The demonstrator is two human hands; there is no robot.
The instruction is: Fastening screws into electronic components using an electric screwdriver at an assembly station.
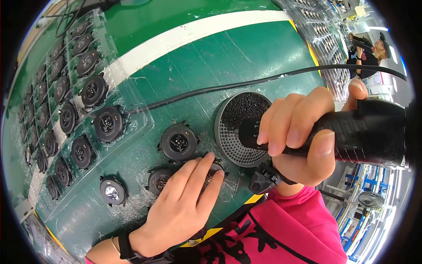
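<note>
My right hand (303,132) is wrapped round a black electric screwdriver (365,136). Its nose lies over a round grey dish (226,149) with a perforated floor and many tiny dark screws (246,108) heaped at the far side. The tool's tip is hard to make out. Fingers outstretched, my left hand (182,204) rests over black round watch cases on the green mat. One watch case (159,181) is partly covered by it, and another is mostly hidden under the fingertips. Just beyond them lies an uncovered watch case (178,141).
Clear plastic trays (143,103) on the left hold several rows of watch cases (108,124). A single case with a shiny centre (113,191) lies nearer me. A black cable (228,86) crosses the mat (206,57). Other trays (323,48) and a person (369,53) are at far right.
</note>
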